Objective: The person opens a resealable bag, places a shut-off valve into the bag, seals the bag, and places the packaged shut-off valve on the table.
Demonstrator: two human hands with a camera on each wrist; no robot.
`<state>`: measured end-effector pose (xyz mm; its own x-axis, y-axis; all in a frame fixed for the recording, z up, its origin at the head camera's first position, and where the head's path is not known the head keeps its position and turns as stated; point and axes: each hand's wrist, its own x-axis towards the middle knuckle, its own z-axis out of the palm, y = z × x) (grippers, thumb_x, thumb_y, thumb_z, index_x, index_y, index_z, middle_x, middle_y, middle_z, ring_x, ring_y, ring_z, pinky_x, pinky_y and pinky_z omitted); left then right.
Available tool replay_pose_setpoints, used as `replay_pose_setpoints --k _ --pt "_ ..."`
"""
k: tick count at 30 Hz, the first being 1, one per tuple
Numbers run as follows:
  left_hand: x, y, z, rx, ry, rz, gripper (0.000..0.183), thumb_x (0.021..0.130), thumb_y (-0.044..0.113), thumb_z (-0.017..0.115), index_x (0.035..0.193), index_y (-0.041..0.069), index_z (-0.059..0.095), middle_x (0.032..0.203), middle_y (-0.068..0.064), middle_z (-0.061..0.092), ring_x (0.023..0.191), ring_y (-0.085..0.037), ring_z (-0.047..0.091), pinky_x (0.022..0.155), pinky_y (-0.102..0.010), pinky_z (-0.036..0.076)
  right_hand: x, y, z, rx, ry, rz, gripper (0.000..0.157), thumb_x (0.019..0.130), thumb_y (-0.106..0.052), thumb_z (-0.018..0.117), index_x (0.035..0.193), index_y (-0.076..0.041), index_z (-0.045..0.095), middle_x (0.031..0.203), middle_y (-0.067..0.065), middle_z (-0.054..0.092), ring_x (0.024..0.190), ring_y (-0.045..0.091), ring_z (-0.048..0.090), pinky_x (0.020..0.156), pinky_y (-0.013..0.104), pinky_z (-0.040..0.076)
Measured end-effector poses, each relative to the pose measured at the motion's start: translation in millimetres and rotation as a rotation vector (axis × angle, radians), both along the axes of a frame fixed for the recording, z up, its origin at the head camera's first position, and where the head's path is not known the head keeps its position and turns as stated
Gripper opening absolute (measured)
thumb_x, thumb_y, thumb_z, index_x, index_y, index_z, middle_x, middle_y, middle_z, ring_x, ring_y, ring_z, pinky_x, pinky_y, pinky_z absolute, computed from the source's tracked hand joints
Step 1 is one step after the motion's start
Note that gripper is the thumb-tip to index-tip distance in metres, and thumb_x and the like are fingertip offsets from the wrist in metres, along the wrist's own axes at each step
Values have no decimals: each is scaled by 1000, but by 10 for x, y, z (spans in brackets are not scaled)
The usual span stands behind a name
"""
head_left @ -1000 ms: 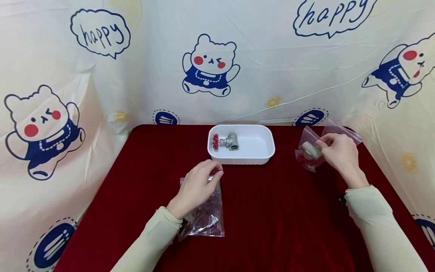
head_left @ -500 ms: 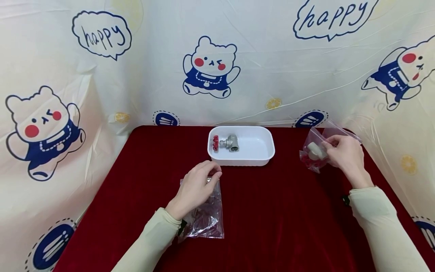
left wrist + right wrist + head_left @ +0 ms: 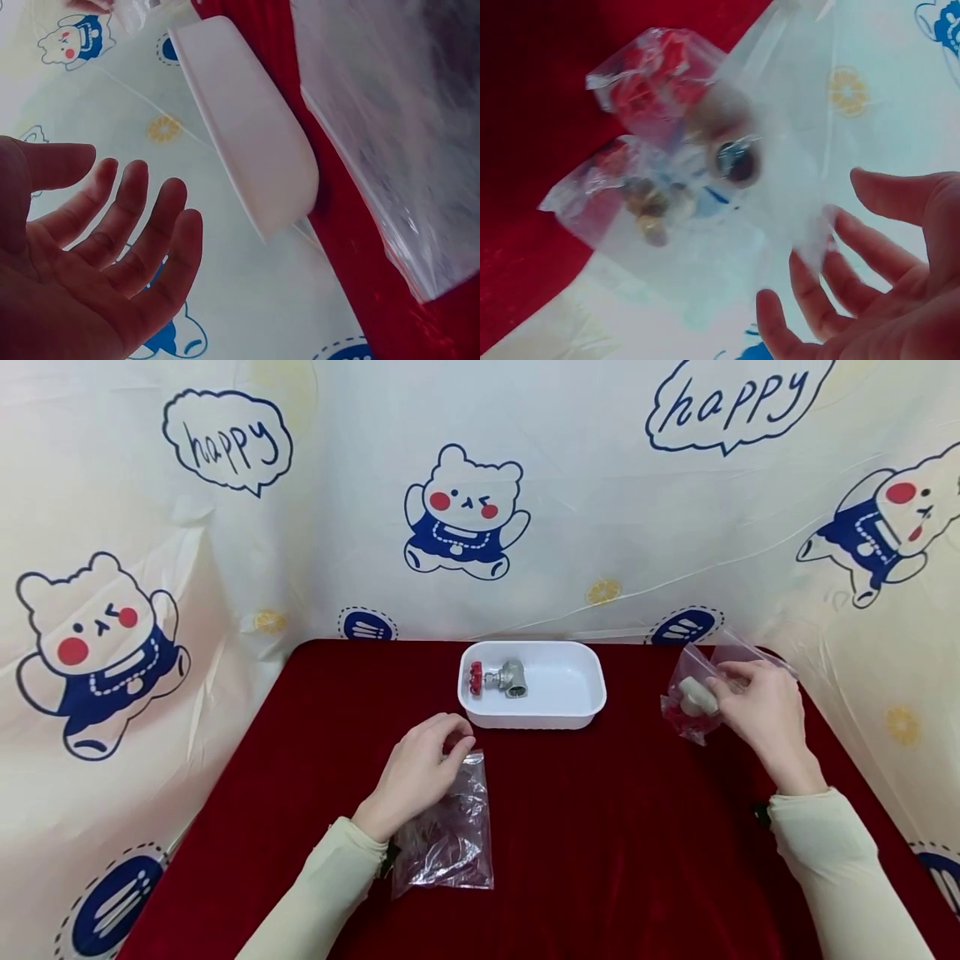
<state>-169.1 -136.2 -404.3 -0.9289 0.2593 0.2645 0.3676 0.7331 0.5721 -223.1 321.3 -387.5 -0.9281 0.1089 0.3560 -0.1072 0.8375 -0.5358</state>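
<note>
My left hand, fingers loosely curved and holding nothing, hovers over the top end of a flat clear plastic bag. In the left wrist view its thumb stands apart from the fingers. At the table's right side my right hand is beside a clear bag with red pieces and a pale pipe fitting inside. The right wrist view shows the thumb well away from the fingers, whose tips are right at the bag's edge. Another clear bag with small brass-coloured parts lies alongside.
A white plastic tray stands at the back middle of the red-covered table. In it lies a metal valve with a red handwheel. A printed curtain hangs around the table's back and sides.
My left hand has shifted slightly left, uncovering more of the flat bag. My right hand and the bag beside it moved a little to the right, then stayed nearly still.
</note>
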Motion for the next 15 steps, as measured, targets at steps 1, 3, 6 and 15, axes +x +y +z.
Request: replay_pose_setpoints --k 1,3,6,15 --pt "5 -23 -15 -10 -9 3 2 101 18 71 103 18 72 99 6 68 79 -12 60 71 -34 53 19 -33 6 -12 15 6 32 99 -24 72 117 3 76 114 27 70 101 42 61 83 56 48" --pt "19 -69 -41 -38 -35 2 5 102 20 72 97 18 70 89 7 65 72 -11 57 65 -32 51 58 -113 27 -34 29 19 32 99 -23 71 115 3 76 118 29 67 109 45 59 89 61 45" --pt "50 -141 -73 -76 -109 -22 17 102 20 72 86 18 66 73 6 57 59 -10 50 55 -30 45 103 -252 66 -29 30 45 30 99 -26 72 111 1 78 114 26 71 100 41 63 83 57 49" --pt "184 -360 -218 -161 -337 9 30 103 25 71 78 15 58 60 2 50 48 -10 47 45 -28 40 234 -764 -40 61 -76 256 17 98 -22 75 98 -7 81 87 6 74 72 23 59 66 43 48"
